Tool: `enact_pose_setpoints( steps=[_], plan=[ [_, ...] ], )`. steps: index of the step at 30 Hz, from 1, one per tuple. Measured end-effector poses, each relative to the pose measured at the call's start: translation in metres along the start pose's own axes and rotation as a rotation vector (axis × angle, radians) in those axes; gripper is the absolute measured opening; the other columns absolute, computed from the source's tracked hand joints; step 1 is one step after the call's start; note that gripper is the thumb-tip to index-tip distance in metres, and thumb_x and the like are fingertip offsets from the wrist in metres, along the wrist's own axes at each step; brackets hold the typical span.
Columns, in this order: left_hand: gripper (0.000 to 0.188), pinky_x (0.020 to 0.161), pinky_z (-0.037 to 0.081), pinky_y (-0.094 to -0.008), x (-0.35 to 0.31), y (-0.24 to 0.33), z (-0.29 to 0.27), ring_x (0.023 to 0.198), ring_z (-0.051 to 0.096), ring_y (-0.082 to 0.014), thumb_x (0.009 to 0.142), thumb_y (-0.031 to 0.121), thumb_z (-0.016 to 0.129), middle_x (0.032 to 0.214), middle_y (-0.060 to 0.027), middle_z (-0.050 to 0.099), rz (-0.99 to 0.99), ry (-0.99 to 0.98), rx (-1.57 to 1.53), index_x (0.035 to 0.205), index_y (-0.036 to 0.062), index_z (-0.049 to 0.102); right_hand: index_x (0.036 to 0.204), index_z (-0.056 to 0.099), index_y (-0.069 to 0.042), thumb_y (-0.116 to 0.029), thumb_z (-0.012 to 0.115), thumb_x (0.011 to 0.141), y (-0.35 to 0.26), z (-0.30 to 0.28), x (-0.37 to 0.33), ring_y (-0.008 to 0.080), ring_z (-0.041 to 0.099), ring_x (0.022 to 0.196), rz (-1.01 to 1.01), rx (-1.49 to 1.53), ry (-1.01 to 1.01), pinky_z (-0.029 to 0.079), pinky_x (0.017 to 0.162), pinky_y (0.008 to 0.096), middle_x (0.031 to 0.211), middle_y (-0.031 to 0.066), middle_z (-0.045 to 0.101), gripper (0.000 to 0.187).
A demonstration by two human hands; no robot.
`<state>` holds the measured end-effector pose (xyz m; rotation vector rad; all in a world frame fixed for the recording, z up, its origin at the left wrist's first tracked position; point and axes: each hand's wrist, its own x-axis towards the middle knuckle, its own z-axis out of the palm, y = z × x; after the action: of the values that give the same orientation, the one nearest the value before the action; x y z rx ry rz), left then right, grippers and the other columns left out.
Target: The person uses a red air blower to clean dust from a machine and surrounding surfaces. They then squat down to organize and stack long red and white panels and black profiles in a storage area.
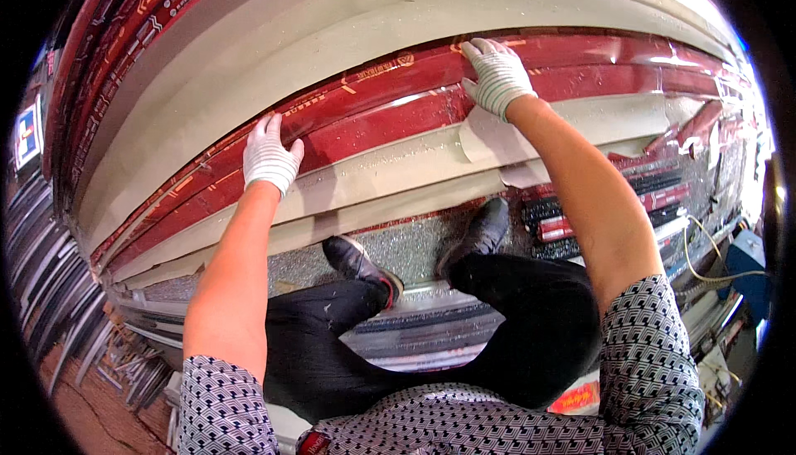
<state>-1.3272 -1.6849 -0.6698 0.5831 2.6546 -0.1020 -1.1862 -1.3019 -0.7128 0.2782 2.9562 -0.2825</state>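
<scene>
A long bar in red printed film (pixel 377 78) lies across in front of me, bent by the lens. My left hand (pixel 269 157), in a white striped glove, grips it toward the left, fingers over the far edge and thumb on the near side. Farther right, my right hand (pixel 500 82), gloved alike, takes hold of the same bar with its fingers hooked over the far side. Another red-wrapped bar (pixel 381 125) runs close along the near side. Beyond and in front lie long cream-wrapped pieces (pixel 332 45), some with torn wrapping (pixel 493 136).
My shoes (pixel 481 227) stand on a speckled grey surface (pixel 423 244) close to the stack. Short black and red bars (pixel 572 223) lie by my right forearm. Long metal profiles (pixel 50 264) crowd the left. A blue box (pixel 746 268) with a cable stands far right.
</scene>
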Motion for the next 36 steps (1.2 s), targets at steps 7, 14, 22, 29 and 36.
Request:
enact_pose_setpoints(
  steps=[7, 14, 22, 29, 36],
  plan=[
    [0.078, 0.113, 0.033, -0.0409, 0.042, -0.014, 0.040, 0.136, 0.038, -0.0323, 0.080, 0.039, 0.070, 0.147, -0.0159, 0.040, 0.033, -0.201, 0.092, 0.143, 0.0071, 0.040, 0.129, 0.052, -0.008, -0.036, 0.070, 0.081, 0.006, 0.025, 0.048, 0.0324, 0.056, 0.117, -0.064, -0.154, -0.387, 0.044, 0.100, 0.0431, 0.122, 0.0159, 0.058, 0.058],
    [0.058, 0.104, 0.043, -0.0419, 0.030, -0.028, 0.032, 0.120, 0.055, -0.0331, 0.081, 0.035, 0.070, 0.130, -0.0168, 0.059, 0.094, -0.337, 0.016, 0.131, 0.0099, 0.055, 0.100, 0.069, -0.013, -0.008, 0.062, 0.078, 0.010, 0.018, 0.007, 0.0343, 0.067, 0.089, -0.273, -0.183, -0.494, 0.053, 0.076, 0.0441, 0.092, 0.0158, 0.069, 0.023],
    [0.023, 0.088, 0.050, -0.0436, 0.007, -0.049, 0.046, 0.098, 0.062, -0.0336, 0.089, 0.016, 0.055, 0.099, -0.0151, 0.065, 0.352, -0.222, 0.152, 0.105, 0.0112, 0.070, 0.095, 0.065, -0.007, -0.013, 0.061, 0.082, 0.001, 0.008, -0.038, 0.0338, 0.062, 0.092, -0.335, -0.136, -0.285, 0.050, 0.083, 0.0425, 0.091, 0.0151, 0.064, 0.015],
    [0.019, 0.086, 0.051, -0.0432, 0.000, -0.051, 0.038, 0.095, 0.062, -0.0329, 0.090, 0.017, 0.055, 0.094, -0.0147, 0.066, 0.410, -0.121, 0.181, 0.097, 0.0092, 0.070, 0.094, 0.064, -0.006, -0.021, 0.068, 0.081, -0.005, -0.005, -0.013, 0.0319, 0.058, 0.098, -0.246, -0.171, -0.124, 0.049, 0.085, 0.0421, 0.100, 0.0142, 0.061, 0.020],
    [0.016, 0.084, 0.048, -0.0464, 0.010, -0.067, -0.003, 0.092, 0.059, -0.0382, 0.089, 0.016, 0.057, 0.093, -0.0197, 0.063, 0.351, 0.077, 0.070, 0.095, 0.0040, 0.066, 0.087, 0.065, -0.009, -0.014, 0.067, 0.080, -0.002, -0.035, 0.008, 0.0315, 0.059, 0.092, -0.200, -0.177, 0.109, 0.050, 0.082, 0.0416, 0.095, 0.0116, 0.061, 0.010]
  ],
)
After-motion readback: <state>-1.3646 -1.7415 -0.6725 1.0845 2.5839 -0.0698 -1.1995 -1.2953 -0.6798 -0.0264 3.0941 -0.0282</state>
